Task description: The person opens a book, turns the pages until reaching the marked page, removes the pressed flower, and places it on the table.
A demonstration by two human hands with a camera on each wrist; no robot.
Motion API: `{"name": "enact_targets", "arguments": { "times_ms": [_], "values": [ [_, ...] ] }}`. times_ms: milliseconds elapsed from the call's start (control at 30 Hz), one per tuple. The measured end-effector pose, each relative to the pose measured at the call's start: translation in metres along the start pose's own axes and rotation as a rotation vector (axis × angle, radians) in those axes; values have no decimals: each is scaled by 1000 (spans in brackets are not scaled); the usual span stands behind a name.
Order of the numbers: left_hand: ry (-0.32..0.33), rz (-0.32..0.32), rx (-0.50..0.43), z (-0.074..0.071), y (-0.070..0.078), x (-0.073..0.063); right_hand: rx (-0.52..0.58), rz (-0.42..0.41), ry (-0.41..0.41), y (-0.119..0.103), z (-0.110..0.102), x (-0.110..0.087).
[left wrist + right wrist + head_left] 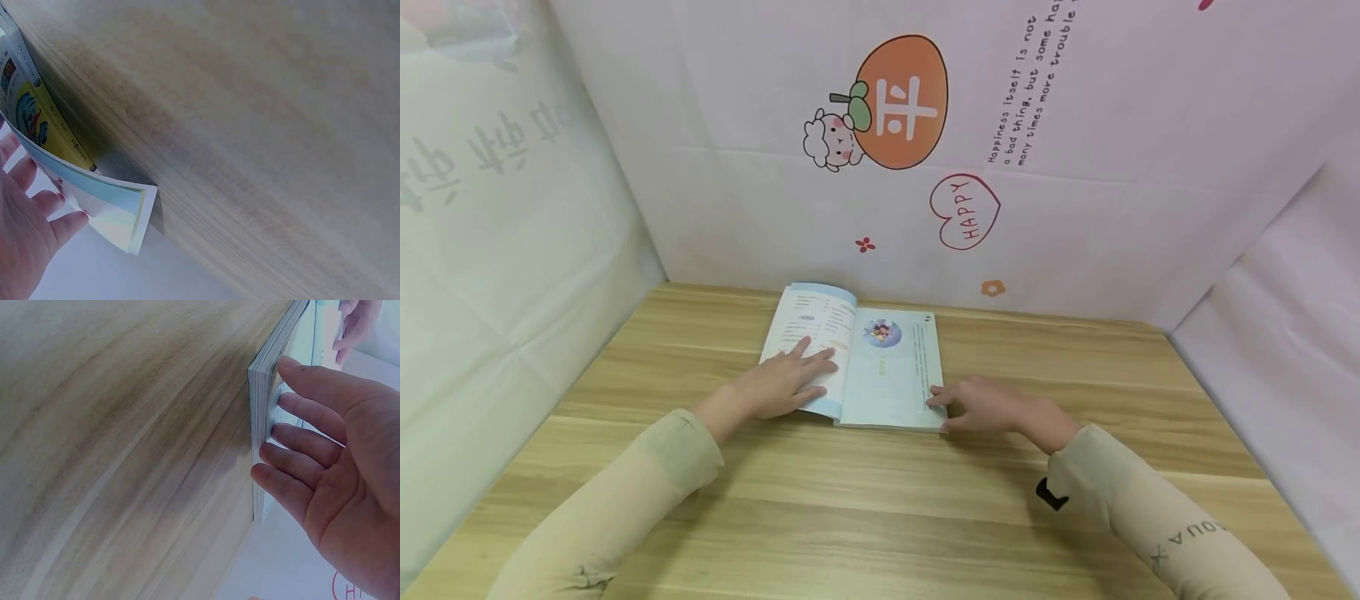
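Observation:
An open book (895,400) lies on the wooden table, its right page pale blue-green with a round purple picture. My left hand (782,382) rests on the white left page (808,304), fingers spread. In the left wrist view the left-hand leaf (100,194) curves up off the table, with a yellow printed page (53,128) beneath it. At the book's right edge is my right hand (985,404), its thumb by the near corner. The right wrist view shows its fingers extended along the thick page block (259,412), fingertips right at the edge.
A white cloth wall (737,217) with printed cartoons and lettering rises behind the table's far edge, close behind the book. More white cloth hangs on the left (512,275) and right (1285,308). Wooden tabletop (865,517) extends in front of the book.

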State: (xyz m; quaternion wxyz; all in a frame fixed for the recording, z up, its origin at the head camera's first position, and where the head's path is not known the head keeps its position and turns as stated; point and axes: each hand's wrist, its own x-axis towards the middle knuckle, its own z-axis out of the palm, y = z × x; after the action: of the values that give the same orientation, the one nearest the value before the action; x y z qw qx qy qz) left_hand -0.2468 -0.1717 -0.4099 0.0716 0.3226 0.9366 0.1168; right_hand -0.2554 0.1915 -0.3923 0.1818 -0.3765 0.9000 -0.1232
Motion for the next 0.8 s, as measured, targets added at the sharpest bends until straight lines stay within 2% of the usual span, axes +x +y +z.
{"name": "enact_targets", "arguments": {
  "times_ms": [200, 333, 600, 800],
  "values": [
    [3, 3, 1, 0, -1, 0, -5, -7, -3, 0, -1, 0],
    [-1, 1, -6, 1, -1, 1, 0, -43, 21, 2, 1, 0],
    [-4, -3, -5, 1, -1, 1, -82, -87, 117, 5, 9, 0],
    [-8, -5, -7, 0, 1, 0, -152, -83, 251, 4, 10, 1]
  ]
}}
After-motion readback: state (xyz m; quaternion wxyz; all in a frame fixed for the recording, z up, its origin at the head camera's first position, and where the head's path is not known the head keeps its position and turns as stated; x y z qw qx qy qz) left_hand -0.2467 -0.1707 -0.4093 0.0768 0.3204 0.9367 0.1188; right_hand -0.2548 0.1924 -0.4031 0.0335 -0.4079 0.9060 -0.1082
